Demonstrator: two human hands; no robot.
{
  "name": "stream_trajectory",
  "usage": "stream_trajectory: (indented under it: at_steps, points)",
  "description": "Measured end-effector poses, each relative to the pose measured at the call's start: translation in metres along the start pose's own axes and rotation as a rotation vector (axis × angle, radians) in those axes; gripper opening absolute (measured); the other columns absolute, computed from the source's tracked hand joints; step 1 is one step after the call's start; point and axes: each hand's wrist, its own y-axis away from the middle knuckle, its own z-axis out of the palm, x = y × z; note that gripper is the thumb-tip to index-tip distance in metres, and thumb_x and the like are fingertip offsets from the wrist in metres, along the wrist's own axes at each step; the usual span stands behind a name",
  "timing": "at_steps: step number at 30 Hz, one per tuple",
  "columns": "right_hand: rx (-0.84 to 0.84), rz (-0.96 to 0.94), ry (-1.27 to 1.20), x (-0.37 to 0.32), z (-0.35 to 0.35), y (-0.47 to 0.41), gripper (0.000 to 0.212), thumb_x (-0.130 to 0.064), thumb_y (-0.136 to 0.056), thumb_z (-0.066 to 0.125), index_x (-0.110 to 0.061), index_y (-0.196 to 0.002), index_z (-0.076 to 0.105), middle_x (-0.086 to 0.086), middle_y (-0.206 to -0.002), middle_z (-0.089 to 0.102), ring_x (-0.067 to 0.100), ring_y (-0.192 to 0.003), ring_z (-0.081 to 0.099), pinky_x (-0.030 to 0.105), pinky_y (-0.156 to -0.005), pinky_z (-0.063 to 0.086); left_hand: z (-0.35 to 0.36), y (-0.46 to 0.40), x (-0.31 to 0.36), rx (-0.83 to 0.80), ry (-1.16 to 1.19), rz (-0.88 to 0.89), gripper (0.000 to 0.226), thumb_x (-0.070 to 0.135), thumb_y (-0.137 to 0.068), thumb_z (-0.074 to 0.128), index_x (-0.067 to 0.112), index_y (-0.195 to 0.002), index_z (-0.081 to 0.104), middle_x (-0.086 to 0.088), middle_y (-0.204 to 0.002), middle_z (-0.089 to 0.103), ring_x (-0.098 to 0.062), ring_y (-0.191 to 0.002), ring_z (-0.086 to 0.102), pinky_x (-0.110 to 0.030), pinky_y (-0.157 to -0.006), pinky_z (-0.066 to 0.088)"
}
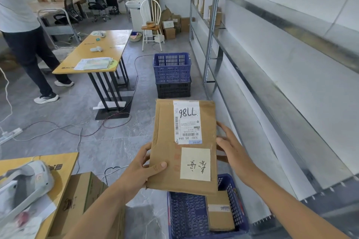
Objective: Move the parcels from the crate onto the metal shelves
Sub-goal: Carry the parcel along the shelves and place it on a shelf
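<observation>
I hold a flat brown cardboard parcel (167, 153) with a white shipping label and a pale yellow note above the blue crate (186, 217) at the bottom of the view. My left hand (141, 168) grips its lower left edge, thumb on top. My right hand (231, 147) rests against its right edge with fingers spread. One smaller brown parcel (220, 213) lies in the crate's right side. The metal shelves (272, 87) run along the right, their near levels bare.
A second blue crate (172, 67) sits stacked on a black one ahead by the shelf post. A wooden table (97, 52) stands to the left, and a person is walking beyond it. Cables trail over the floor. A cardboard box (81, 196) and another table are at the lower left.
</observation>
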Motion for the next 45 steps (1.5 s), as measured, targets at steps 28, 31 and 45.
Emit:
stream_trajectory:
  at_steps: [28,31,45]
  points:
    - [-0.044,0.085,0.303,-0.014,-0.029,-0.005,0.030,-0.044,-0.106,0.055,-0.064,-0.128,0.058,-0.026,-0.138,0.062,-0.002,-0.126,0.056,0.037,-0.109,0.047,-0.011,-0.014,0.017,0.068,0.120,-0.203,0.040,0.070,-0.090,0.055,0.072,-0.129,0.048,0.014,-0.127,0.075,-0.025,-0.129,0.058,-0.069,-0.074,0.062]
    - [0.043,0.115,0.205,-0.010,-0.026,-0.010,0.017,-0.034,-0.103,0.064,-0.038,-0.119,0.061,-0.012,-0.137,0.068,0.006,-0.114,0.070,0.043,-0.104,0.056,-0.010,-0.011,0.016,0.059,0.054,-0.180,0.037,0.065,-0.101,0.046,0.075,-0.136,0.039,0.022,-0.135,0.062,-0.016,-0.126,0.056,-0.070,-0.082,0.060]
    - [0.030,0.102,0.124,-0.030,-0.041,-0.011,0.029,-0.039,-0.091,0.074,-0.025,-0.115,0.065,0.012,-0.121,0.067,0.029,-0.093,0.079,0.045,-0.076,0.068,-0.012,-0.013,0.052,0.326,-0.053,0.119,0.044,0.052,-0.066,0.086,0.039,-0.108,0.082,-0.008,-0.114,0.082,-0.034,-0.114,0.074,-0.057,-0.106,0.054]
